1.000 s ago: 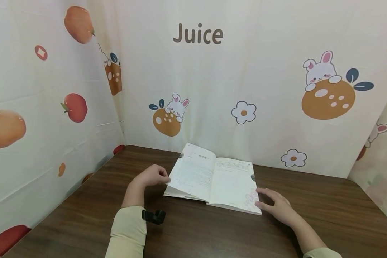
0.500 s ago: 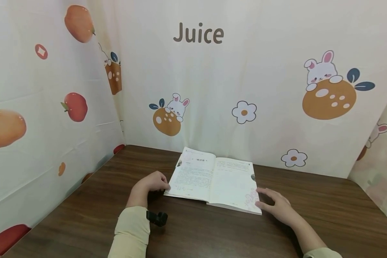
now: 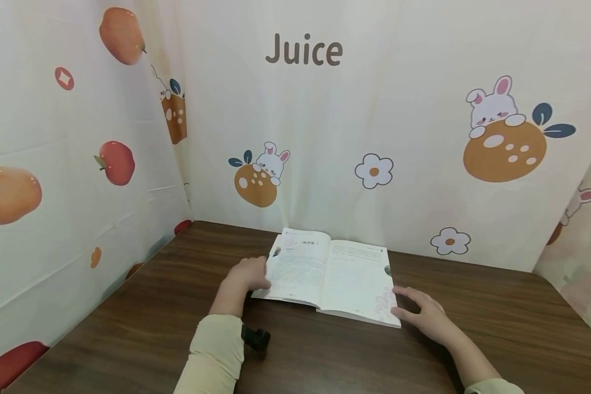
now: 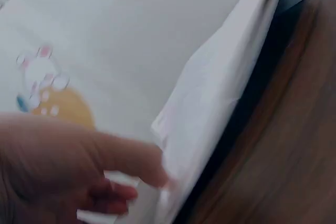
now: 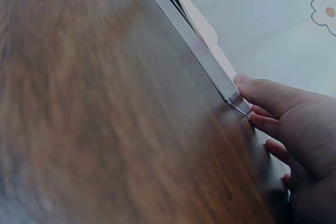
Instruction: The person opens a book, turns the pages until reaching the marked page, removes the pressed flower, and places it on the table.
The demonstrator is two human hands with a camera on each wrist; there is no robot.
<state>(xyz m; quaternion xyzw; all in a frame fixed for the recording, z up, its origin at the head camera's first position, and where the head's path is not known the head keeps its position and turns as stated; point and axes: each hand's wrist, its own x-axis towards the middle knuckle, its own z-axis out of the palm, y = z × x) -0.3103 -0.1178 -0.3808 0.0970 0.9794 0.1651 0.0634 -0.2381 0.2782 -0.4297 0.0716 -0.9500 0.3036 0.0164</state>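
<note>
A paperback book (image 3: 357, 279) lies spread on the wooden table, printed text on its left page (image 3: 297, 268) and a pink pattern near the right page's corner. My left hand (image 3: 248, 273) is over the left page's outer edge. In the left wrist view the thumb (image 4: 152, 166) reaches the paper while the other fingers stay loosely bent, apart from it. That left page bows up a little and sits slightly inward of the sheets below. My right hand (image 3: 426, 314) grips the book's right edge, thumb (image 5: 257, 87) on top and fingers at the side and underneath.
The dark brown table (image 3: 325, 361) extends in front and to both sides. Behind the book hangs a pale cloth backdrop (image 3: 325, 120) printed with rabbits, fruit and the word Juice. A black wrist device (image 3: 256, 338) sits by my left sleeve.
The left page came down from a raised position, my left hand lowering with it. Since then that hand has shifted right over the page. The right hand has stayed on the book's edge.
</note>
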